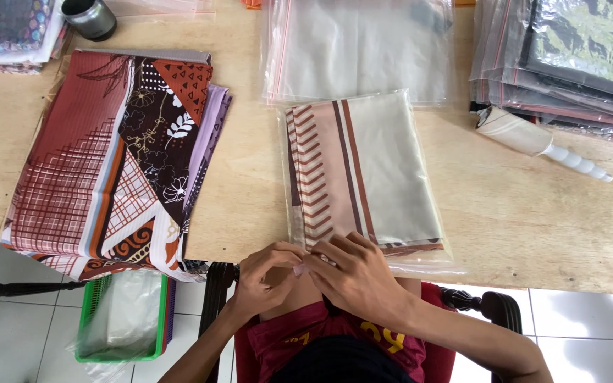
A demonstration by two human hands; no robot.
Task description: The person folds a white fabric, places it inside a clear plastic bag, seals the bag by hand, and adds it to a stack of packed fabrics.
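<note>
At the near edge of the pale wooden worktop [250, 191], my left hand [267, 276] and right hand [360, 276] pinch the mouth of the clear plastic bag holding folded beige striped cloth [363, 170], fingers closed; I'd press evenly along the flap. Empty bags [356, 50] lie beyond it.

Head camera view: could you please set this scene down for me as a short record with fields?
Surface: wooden table
Left hand: fingers pinched at the near open edge of the clear plastic bag
Right hand: on the same bag edge, touching the left hand
Bag contents: folded beige cloth with brown stripes
Left of it: stack of folded patterned fabrics
Behind it: pile of empty clear bags
Right: white tape roll, packed fabrics
Floor: green basket
</note>
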